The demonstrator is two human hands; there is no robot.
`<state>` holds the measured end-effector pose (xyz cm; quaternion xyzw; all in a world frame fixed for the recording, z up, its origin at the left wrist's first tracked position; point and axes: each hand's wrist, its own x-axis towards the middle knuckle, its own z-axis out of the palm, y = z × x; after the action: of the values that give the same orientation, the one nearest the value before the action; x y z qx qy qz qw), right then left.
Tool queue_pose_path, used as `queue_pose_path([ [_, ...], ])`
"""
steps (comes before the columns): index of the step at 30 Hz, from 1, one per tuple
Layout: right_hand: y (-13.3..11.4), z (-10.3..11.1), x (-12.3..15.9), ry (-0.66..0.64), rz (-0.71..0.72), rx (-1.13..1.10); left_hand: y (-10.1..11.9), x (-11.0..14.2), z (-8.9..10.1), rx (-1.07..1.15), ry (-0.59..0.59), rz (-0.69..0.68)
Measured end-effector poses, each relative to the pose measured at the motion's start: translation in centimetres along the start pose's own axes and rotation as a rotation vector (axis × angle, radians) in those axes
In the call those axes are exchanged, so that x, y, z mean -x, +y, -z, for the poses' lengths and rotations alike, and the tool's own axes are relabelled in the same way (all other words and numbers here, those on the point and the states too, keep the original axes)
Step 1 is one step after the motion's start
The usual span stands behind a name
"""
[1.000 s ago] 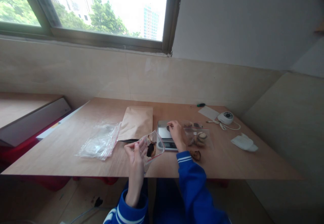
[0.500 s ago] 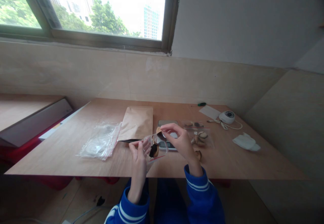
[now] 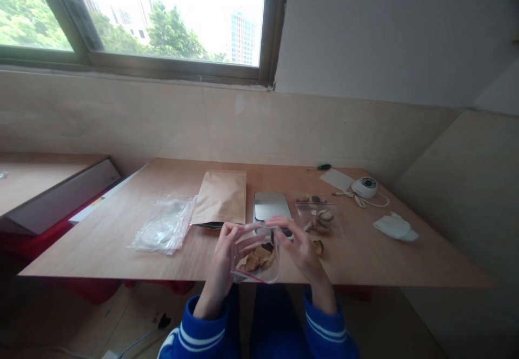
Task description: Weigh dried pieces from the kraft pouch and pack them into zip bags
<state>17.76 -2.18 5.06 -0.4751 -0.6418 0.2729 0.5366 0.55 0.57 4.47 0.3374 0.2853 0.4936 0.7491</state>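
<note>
Both my hands hold a small clear zip bag (image 3: 257, 256) with brown dried pieces inside, just above the table's front edge. My left hand (image 3: 225, 259) pinches its top left side and my right hand (image 3: 300, 248) pinches its top right side. Behind the bag a silver kitchen scale (image 3: 271, 206) lies with a bare platform. To the right of the scale lies another clear bag with dried slices (image 3: 320, 218), and one loose slice (image 3: 318, 247) rests by my right hand.
A brown paper pouch (image 3: 219, 198) and a pile of clear plastic bags (image 3: 162, 225) lie to the left on the wooden table (image 3: 121, 240). At the far right are a white round device with a cable (image 3: 364, 187), a paper slip (image 3: 334, 179), a green pen (image 3: 323, 167) and a crumpled tissue (image 3: 395, 227).
My right hand took a piece from the scale and brought it to the bag. Now both hands hold the bag's top, lower and nearer the table edge.
</note>
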Motion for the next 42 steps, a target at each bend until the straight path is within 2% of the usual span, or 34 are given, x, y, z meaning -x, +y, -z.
queue_pose_path([
  [3,-0.1,-0.2,0.8,0.162,-0.028,-0.076,0.6,-0.2,-0.4,-0.029,-0.094,0.037],
  [5,0.3,-0.5,1.0,0.387,-0.093,-0.131,0.9,-0.3,-0.8,-0.070,-0.175,0.070],
  [9,1.1,-1.2,1.2,0.944,-0.190,-0.289,1.1,0.1,-1.7,-0.041,-0.255,0.086],
  [11,1.4,-1.4,1.4,1.093,-0.224,-0.358,0.7,0.5,-2.1,-0.086,-0.277,0.030],
  [12,1.5,-1.5,1.5,1.119,-0.242,-0.374,0.4,0.7,-2.3,-0.150,-0.277,-0.009],
  [14,1.7,-1.5,1.8,1.112,-0.267,-0.368,-0.1,0.9,-2.5,-0.316,-0.223,-0.099],
  [16,1.8,-1.5,2.0,1.064,-0.277,-0.343,-0.7,0.9,-2.8,-0.431,-0.100,-0.171],
  [21,1.9,-1.2,2.5,0.897,-0.293,-0.296,-1.4,0.8,-2.5,-0.386,0.294,-0.253],
  [25,1.7,-1.6,2.7,0.791,-0.291,-0.331,-1.5,0.9,-1.6,-0.409,0.475,-0.304],
  [29,1.6,-2.0,2.5,0.785,-0.300,-0.389,-1.6,0.9,-0.9,-0.464,0.526,-0.357],
  [36,2.0,-1.0,2.9,0.624,-0.293,-0.424,-1.9,0.9,-0.9,-0.465,0.492,-0.343],
  [42,2.6,0.1,3.5,0.578,-0.244,-0.375,-1.6,1.0,-1.3,-0.452,0.479,-0.346],
])
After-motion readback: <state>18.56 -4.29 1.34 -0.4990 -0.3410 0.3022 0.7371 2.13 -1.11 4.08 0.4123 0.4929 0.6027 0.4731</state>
